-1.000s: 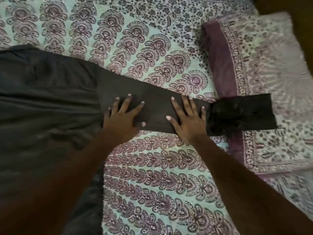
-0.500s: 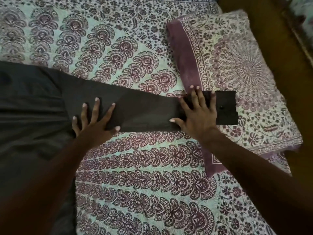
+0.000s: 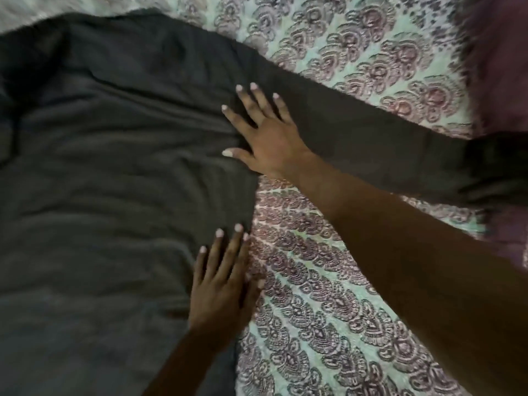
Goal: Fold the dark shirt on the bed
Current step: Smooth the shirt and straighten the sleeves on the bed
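The dark shirt (image 3: pixel 114 181) lies spread over the left half of the bed, its body wrinkled. One long sleeve (image 3: pixel 371 138) stretches out to the right edge of view. My right hand (image 3: pixel 265 138) lies flat with fingers apart where the sleeve joins the body. My left hand (image 3: pixel 225 284) rests flat on the shirt's right side edge, lower down, fingers pointing up. Neither hand grips the cloth. The sleeve's cuff end is blurred at the far right.
A patterned bedsheet (image 3: pixel 328 324) in pale green and purple covers the bed to the right of the shirt. A purple-edged pillow (image 3: pixel 503 67) sits at the upper right, partly out of view.
Both hands have left the sleeve's middle and cuff. My right hand slid back to the shoulder seam, my left hand dropped to the shirt's side edge. The view swung left.
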The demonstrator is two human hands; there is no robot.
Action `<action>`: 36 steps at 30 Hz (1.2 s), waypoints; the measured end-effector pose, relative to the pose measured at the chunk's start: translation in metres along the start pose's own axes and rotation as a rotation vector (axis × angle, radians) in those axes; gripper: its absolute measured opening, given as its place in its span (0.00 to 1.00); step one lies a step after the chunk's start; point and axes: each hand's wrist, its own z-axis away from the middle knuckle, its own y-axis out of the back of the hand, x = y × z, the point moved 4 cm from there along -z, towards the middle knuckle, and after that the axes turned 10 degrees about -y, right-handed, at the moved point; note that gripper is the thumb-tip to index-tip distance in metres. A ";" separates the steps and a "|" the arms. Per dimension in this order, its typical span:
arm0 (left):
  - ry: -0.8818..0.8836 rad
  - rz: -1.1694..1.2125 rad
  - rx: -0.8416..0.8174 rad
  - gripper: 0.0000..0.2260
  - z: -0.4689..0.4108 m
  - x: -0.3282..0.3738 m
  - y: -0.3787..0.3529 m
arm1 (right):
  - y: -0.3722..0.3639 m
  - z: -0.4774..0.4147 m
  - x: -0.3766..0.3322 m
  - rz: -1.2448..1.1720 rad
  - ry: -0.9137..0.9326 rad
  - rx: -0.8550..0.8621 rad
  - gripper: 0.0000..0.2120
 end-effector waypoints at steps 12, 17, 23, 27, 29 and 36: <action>0.140 -0.128 -0.021 0.37 0.038 -0.109 0.029 | -0.031 0.148 -0.075 0.015 0.359 -0.057 0.36; -0.014 -0.060 -0.072 0.39 0.123 -0.069 0.011 | -0.009 0.041 -0.087 -0.052 -0.067 0.091 0.39; 0.129 -0.025 0.124 0.30 0.097 -0.117 0.049 | -0.039 0.051 -0.135 -0.027 -0.157 0.014 0.40; 0.146 -0.051 0.047 0.34 0.079 -0.158 0.049 | -0.055 0.168 -0.182 0.004 0.000 -0.058 0.39; 0.093 -0.061 0.017 0.36 0.095 -0.156 0.041 | -0.059 0.216 -0.195 0.010 0.076 -0.120 0.38; -0.032 -0.039 -0.058 0.39 0.190 -0.106 0.018 | -0.049 0.192 -0.171 -0.032 -0.162 -0.035 0.36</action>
